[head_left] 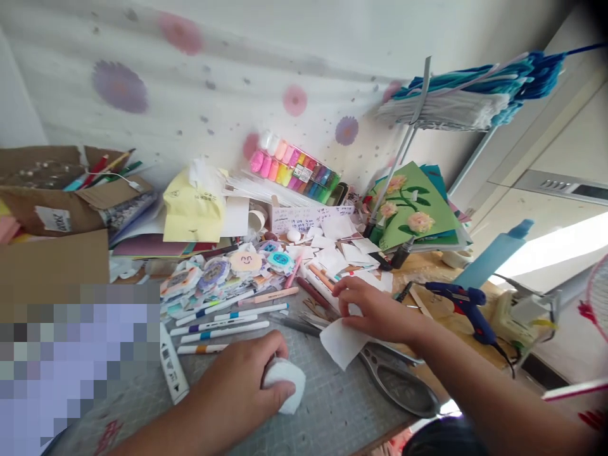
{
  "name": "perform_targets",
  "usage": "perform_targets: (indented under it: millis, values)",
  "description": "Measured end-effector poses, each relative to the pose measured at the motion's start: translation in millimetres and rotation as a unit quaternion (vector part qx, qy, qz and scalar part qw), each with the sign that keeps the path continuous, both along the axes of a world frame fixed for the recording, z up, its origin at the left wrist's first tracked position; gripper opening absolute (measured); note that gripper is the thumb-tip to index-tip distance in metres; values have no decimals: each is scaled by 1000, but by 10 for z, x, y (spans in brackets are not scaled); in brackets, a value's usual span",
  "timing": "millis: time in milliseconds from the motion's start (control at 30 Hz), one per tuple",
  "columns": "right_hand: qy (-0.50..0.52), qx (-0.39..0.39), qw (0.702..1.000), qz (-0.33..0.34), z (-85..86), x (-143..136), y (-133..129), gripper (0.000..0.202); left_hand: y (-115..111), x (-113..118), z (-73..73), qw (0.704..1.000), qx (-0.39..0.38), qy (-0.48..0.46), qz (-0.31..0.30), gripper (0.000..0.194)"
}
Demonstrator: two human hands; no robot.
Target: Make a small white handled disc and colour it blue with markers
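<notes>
My left hand (pixel 251 373) wraps round a rounded white piece (pixel 291 385) above the grey cutting mat (pixel 228 411); the thumb lies across its front. To the right, my right hand (pixel 365 307) has its fingers curled over a white paper piece (pixel 344 343), whose lower part hangs below them. Grey-handled scissors (pixel 403 383) lie under and beside that paper. Several capped markers (pixel 232 320) lie beyond my left hand, and a thick white marker (pixel 173 370) is left of it.
Round drawn cutouts (pixel 246 261) and paper scraps (pixel 332 256) crowd the middle. A blue glue gun (pixel 468 307) is at the right, near a light-blue bottle (pixel 494 253). Cardboard boxes (pixel 52 253) stand at the left. A colourful clay set (pixel 294 171) leans at the back.
</notes>
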State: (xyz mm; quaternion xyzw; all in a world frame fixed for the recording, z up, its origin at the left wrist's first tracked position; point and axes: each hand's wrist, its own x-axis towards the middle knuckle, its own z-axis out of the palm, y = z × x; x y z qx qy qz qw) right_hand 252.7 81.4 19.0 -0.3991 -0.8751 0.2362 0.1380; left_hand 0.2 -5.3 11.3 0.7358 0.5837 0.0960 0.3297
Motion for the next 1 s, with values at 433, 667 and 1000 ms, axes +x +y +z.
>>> perform_targets:
  millis: [433, 667, 1000]
  values:
    - [428, -126, 845, -294, 58, 54, -277, 35, 42, -80, -158, 981, 134, -130, 59, 28]
    - [518, -239, 789, -229, -61, -664, -610, 35, 225, 206, -78, 904, -65, -408, 111, 34]
    - [379, -313, 871, 10, -114, -450, -409, 31, 246, -62, -236, 943, -32, -323, 69, 30]
